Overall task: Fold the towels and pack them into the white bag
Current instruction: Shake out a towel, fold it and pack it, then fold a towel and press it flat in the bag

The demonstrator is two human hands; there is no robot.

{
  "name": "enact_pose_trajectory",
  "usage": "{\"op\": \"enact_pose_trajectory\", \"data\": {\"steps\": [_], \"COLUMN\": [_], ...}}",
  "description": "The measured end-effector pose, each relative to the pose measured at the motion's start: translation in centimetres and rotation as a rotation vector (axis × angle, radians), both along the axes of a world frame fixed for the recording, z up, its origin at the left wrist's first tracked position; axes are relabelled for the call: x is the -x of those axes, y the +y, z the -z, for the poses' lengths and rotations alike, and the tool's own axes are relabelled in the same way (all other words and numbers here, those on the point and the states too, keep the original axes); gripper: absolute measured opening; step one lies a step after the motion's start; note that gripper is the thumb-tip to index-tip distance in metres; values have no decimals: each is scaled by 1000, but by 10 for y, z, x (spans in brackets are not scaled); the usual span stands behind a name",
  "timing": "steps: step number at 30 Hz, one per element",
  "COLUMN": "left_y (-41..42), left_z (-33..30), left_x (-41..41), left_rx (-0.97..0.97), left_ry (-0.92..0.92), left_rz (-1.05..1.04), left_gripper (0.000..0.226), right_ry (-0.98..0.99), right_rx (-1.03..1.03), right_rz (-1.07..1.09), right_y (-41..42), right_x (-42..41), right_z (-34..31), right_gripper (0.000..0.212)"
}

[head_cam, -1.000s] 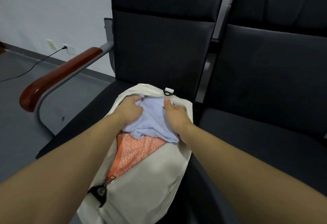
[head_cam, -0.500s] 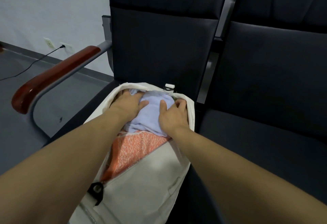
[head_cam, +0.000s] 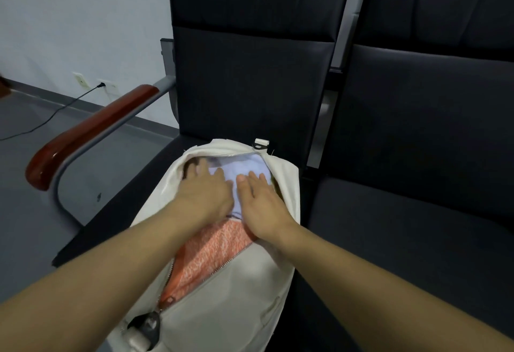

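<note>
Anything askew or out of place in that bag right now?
Nothing stands out. Both hands, left and right, press the light blue towel flat inside the open white bag, above the orange towel.

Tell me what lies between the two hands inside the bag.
In the head view, a strip of the pale blue towel shows between the left hand and the right hand, inside the open white bag.

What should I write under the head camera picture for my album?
Both hands, left hand and right hand, press a pale blue towel into the white bag.
</note>
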State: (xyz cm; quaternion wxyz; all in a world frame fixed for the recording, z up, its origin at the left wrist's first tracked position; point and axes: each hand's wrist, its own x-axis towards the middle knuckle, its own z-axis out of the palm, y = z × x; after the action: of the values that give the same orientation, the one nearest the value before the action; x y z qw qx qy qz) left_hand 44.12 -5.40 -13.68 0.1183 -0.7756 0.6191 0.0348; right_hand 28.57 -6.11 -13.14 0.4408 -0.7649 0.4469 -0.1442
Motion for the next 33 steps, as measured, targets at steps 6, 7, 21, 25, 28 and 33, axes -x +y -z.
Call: {"op": "enact_pose_trajectory", "data": {"steps": [6,7,21,25,28,33], "left_y": [1,4,42,64,71,72], "left_z": [11,15,-30,-56,-65,-48], "left_x": [-18,-17,18,76,141,275], "left_rx": [298,258,153,116,166,33], "left_ry": [614,643,642,612,732,573], "left_rz": [78,57,-73,36,50,265], "left_gripper": [57,58,66,83,69,69], "right_ry": [-9,1,-69,-14,138,421], "right_rx": [-154,-178,-164,51,127,177], "right_rz": [-45,-50,-6,50,156,272], "right_y": [-1,-1,23,35,45,80], "right_x": [8,9,44,111,188,333], "right_z": [0,2,-17,-37,-40,-28], "right_gripper": [57,59,69,59,62,67]}}
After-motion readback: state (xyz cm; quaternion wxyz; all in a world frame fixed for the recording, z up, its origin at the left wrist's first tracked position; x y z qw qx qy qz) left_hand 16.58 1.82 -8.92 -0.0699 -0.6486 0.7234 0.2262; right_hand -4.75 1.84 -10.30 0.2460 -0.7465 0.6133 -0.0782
